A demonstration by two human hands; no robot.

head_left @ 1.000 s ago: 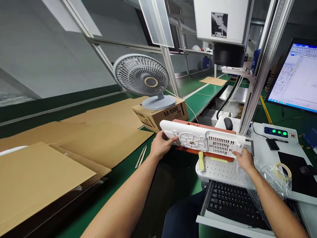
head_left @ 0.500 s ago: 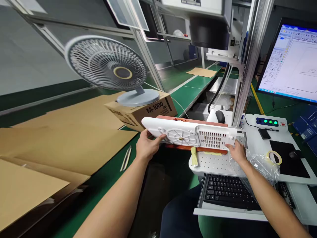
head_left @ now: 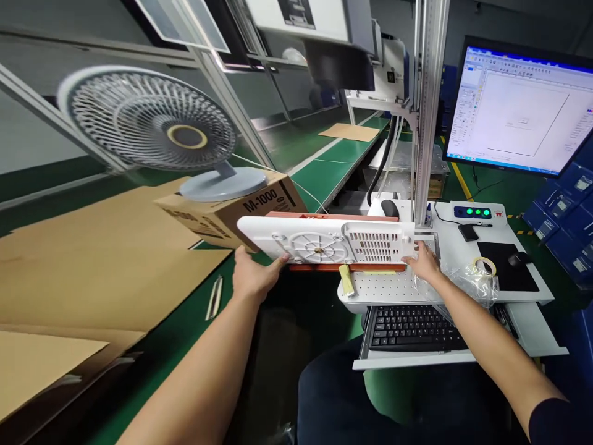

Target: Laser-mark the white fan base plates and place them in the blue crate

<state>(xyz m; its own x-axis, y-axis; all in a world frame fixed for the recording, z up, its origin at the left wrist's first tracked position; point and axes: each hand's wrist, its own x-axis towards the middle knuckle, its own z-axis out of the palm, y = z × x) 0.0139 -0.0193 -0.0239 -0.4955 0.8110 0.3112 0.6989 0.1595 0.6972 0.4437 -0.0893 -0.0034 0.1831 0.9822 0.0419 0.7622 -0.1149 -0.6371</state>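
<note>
A white plastic base panel (head_left: 330,246), with a round ribbed hub and a slotted vent grille, stands tilted on its long edge between my hands. My left hand (head_left: 254,275) grips its left end, the thumb on the ribbed face and the other fingers underneath. At the right end, my right hand (head_left: 424,261) pinches the corner beside the vent. Right behind the panel is an orange-red fixture (head_left: 301,267), showing along its top and bottom edges. A yellow strip (head_left: 346,281) hangs below on the perforated white plate (head_left: 384,284).
On the left, a grey fan (head_left: 148,117) stands on a carton (head_left: 259,207) beside cardboard sheets (head_left: 115,266) and a utility knife (head_left: 214,298). To the right are clear plastic film (head_left: 467,281), a tape roll (head_left: 484,266), a mouse (head_left: 519,259) and a monitor (head_left: 519,111). A keyboard (head_left: 417,327) lies below.
The camera view has swung to the right, so the surroundings appear further left. Both hands keep hold of the white panel, which looks little changed in its tilt.
</note>
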